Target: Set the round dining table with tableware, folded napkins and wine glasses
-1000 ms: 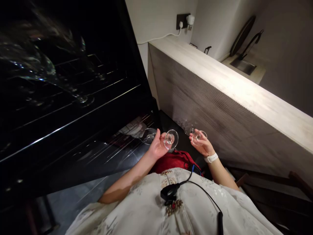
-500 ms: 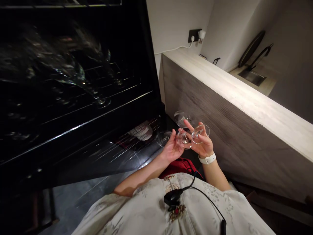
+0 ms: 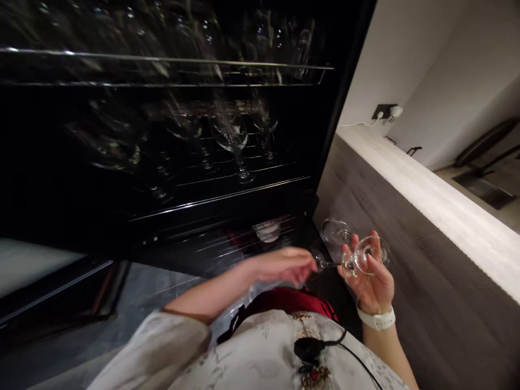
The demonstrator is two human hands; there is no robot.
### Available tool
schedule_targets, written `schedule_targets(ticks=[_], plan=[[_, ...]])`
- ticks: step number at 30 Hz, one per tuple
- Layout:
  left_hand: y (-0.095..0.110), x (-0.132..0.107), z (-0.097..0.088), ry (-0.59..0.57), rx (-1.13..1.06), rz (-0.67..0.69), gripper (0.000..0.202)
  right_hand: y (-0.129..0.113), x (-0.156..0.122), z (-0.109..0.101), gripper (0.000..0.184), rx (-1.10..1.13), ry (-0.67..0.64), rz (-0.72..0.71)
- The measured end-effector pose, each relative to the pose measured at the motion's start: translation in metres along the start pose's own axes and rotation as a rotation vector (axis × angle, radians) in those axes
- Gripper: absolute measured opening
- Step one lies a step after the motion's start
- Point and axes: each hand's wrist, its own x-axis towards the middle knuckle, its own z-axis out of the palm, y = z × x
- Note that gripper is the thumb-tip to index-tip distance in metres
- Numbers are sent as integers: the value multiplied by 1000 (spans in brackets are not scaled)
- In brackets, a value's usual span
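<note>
My right hand (image 3: 376, 279), with a white band at its wrist, is closed around several stemmed glasses. One clear round foot (image 3: 368, 255) lies above its palm, and a smaller glass part (image 3: 349, 265) shows by its fingers. Beyond the fingertips is another clear glass piece (image 3: 335, 231). To the left, my left hand (image 3: 284, 265) is smeared by motion, back upward, with its fingers partly hidden. A glass piece (image 3: 320, 262) shows just past its fingertips; whether the hand touches it I cannot tell.
A dark cabinet holds stemmed glasses (image 3: 233, 138) on wire racks (image 3: 187, 206). A white dish (image 3: 268, 230) sits on a low rack. On the right, a ribbed panel (image 3: 406, 216) rises to a pale counter (image 3: 430, 173). A black cord hangs on my shirt.
The view has swung left, showing more of the cabinet. My left hand has drawn apart from my right and turned its back upward. My right hand still holds the glasses.
</note>
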Motion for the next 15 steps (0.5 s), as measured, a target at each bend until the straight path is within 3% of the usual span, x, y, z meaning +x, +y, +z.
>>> schedule_targets(ticks=[2,4,5,6,8,10,12,15], plan=[[46,-27,-48,444,240,406,35,-4,-4,-2,50,-34,41,22],[97,-41,-100,1033,241,709,25,-6,-8,-3,55,-66,41,47],[120,-42,-124,1256,221,760,28,-6,-9,-3,56,-79,28,59],[140,-40,-146,1368,213,735,35,-6,-10,-1,58,-91,12,72],[167,-30,-177,1396,221,625,39,-5,-11,4,59,-110,-18,98],[177,-18,-191,1325,256,546,23,-4,-10,10,58,-111,-38,128],[175,-8,-192,1305,311,559,11,-3,-9,16,57,-85,-49,148],[162,-5,-180,1305,398,624,32,-2,-7,23,54,-32,-70,164]])
